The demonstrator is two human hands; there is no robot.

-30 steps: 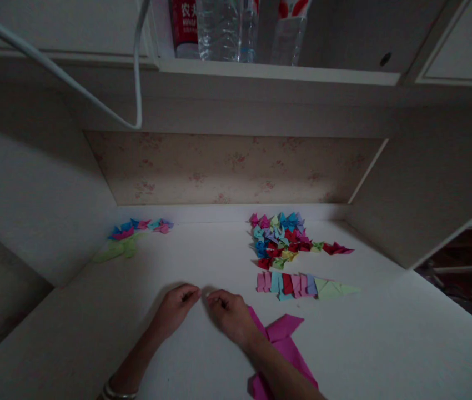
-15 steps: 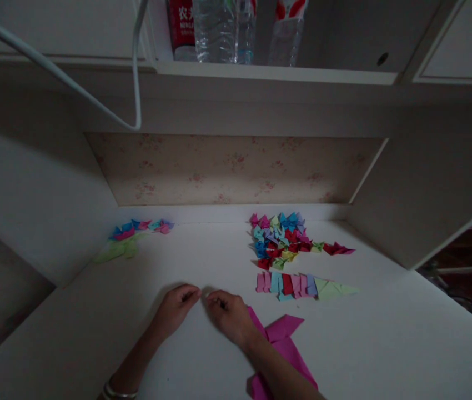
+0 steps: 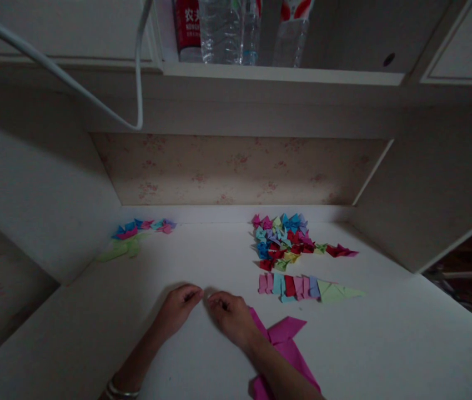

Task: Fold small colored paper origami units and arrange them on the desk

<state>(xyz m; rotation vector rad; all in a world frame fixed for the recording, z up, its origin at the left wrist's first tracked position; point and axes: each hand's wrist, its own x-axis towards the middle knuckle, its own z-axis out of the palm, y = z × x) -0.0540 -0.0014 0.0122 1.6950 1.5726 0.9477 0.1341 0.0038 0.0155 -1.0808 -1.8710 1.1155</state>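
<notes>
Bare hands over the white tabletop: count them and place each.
2. The bare left hand is left of the picture's lower centre; the bare right hand is beside it, left of the large magenta folded paper. No others show.

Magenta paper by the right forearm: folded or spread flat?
Folded: the magenta paper shows creased edges and a pointed flap angling out. Right forearm hides part.

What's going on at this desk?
A person has the left hand and right hand close together at the white desk, fingers curled; whether they hold anything small isn't clear. A folded magenta paper lies partly hidden by the right forearm. Beyond are colourful folded papers on the right and a smaller group far left.
</notes>
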